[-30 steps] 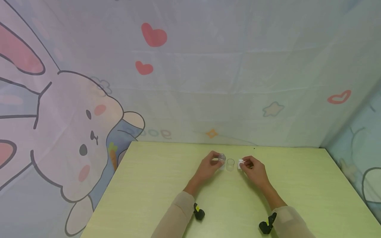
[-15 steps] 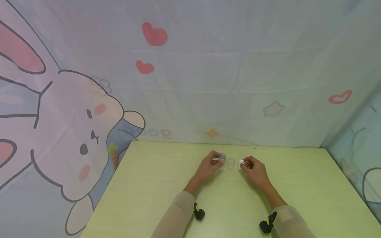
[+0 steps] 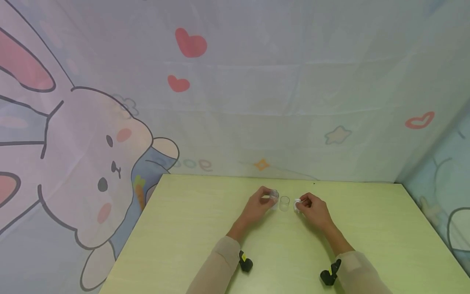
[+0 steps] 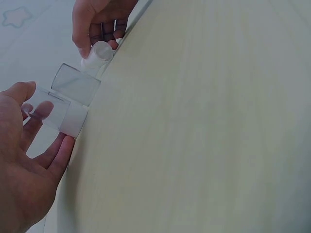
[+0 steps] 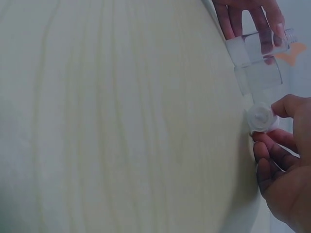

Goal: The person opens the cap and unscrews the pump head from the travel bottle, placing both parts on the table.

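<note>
My left hand [image 3: 256, 205] grips a clear bottle [image 5: 250, 47] between thumb and fingers. The bottle has a threaded, uncapped neck and a whitish lower part, and it stands upright on the table. Just to its right is a clear, open-topped cylinder [image 3: 284, 203], like a small cup or an overcap, which neither hand holds. On the other side of that cylinder, my right hand [image 3: 315, 211] pinches a small white round piece [image 5: 261, 117] that looks like a bottle cap or pump head. Its underside is hidden, so its exact kind is unclear.
The pale yellow-green table [image 3: 205, 212] spreads out around both hands. Behind its back edge hangs a curtain [image 3: 249, 114] printed with a rabbit and hearts. A black wrist camera [image 3: 245, 262] sits on the left cuff, another wrist camera [image 3: 328, 277] on the right.
The white piece in my right hand has tilted slightly between the fingers. My left hand, the bottle and the clear cylinder have stayed in place.
</note>
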`<action>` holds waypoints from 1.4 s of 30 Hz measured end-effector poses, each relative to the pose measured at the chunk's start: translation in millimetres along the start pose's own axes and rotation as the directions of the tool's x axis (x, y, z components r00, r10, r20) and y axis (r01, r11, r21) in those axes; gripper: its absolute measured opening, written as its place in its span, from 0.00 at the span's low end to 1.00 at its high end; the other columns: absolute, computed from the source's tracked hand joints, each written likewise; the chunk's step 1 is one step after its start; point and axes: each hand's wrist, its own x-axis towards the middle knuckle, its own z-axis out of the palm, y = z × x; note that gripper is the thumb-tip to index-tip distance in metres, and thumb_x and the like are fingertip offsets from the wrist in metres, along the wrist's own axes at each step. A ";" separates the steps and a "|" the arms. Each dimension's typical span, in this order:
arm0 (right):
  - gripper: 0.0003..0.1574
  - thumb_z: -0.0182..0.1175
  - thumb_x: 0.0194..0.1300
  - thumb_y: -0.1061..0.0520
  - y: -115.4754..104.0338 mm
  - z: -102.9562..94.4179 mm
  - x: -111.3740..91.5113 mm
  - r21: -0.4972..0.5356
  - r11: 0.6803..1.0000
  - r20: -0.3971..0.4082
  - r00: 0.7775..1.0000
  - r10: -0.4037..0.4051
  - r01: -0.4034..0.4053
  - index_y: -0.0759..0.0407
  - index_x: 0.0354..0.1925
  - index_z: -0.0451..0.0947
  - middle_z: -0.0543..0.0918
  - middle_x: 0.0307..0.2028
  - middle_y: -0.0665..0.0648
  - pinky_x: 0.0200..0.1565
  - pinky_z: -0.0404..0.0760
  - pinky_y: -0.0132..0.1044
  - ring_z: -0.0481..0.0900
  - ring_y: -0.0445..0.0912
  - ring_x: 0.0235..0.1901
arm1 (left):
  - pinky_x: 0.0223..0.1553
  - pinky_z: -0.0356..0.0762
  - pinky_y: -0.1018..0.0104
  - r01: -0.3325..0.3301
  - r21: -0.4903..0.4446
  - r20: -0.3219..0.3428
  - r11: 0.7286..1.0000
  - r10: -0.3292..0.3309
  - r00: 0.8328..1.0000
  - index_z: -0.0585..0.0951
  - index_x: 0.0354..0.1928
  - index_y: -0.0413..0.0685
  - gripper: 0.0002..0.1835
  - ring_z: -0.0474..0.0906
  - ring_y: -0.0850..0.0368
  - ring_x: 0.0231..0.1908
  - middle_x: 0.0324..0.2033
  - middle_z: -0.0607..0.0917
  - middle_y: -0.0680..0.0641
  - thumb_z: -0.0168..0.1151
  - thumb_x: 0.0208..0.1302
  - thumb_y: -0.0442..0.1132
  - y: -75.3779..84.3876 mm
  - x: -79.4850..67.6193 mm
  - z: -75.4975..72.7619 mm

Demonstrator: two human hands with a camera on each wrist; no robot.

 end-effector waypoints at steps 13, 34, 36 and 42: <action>0.16 0.65 0.74 0.54 0.1 -0.1 1.0 -0.018 1.000 0.019 1.000 0.002 -0.002 0.66 0.50 0.79 0.84 0.38 0.57 0.42 0.81 0.42 0.81 0.47 0.37 | 0.53 0.86 0.62 0.003 0.003 0.001 1.000 -0.003 1.000 0.78 0.61 0.55 0.16 0.85 0.49 0.59 0.63 0.83 0.49 0.65 0.78 0.48 -1.2 -1.2 0.3; 0.17 0.66 0.74 0.52 0.3 -1.4 3.4 -0.060 0.998 0.016 1.000 -0.021 0.021 0.66 0.48 0.80 0.84 0.36 0.56 0.41 0.80 0.42 0.79 0.46 0.35 | 0.55 0.86 0.60 0.000 -0.012 0.010 1.000 0.001 1.000 0.77 0.62 0.55 0.17 0.84 0.49 0.60 0.64 0.82 0.49 0.64 0.78 0.49 -0.3 -0.4 1.0; 0.17 0.66 0.74 0.52 0.7 -1.6 3.5 -0.064 0.998 0.021 1.000 -0.021 0.023 0.66 0.48 0.80 0.84 0.36 0.56 0.40 0.80 0.42 0.79 0.46 0.35 | 0.55 0.86 0.60 -0.001 -0.013 0.010 1.000 0.001 1.000 0.77 0.62 0.55 0.16 0.85 0.49 0.60 0.64 0.82 0.49 0.64 0.78 0.49 0.0 -0.5 1.1; 0.18 0.65 0.74 0.51 0.3 -2.4 3.3 -0.068 0.997 0.030 0.999 -0.025 0.027 0.66 0.48 0.80 0.83 0.36 0.56 0.39 0.80 0.42 0.78 0.46 0.34 | 0.55 0.86 0.60 -0.003 -0.013 0.013 1.000 0.003 1.000 0.77 0.62 0.55 0.17 0.84 0.49 0.60 0.64 0.82 0.49 0.64 0.79 0.49 0.6 -0.7 1.0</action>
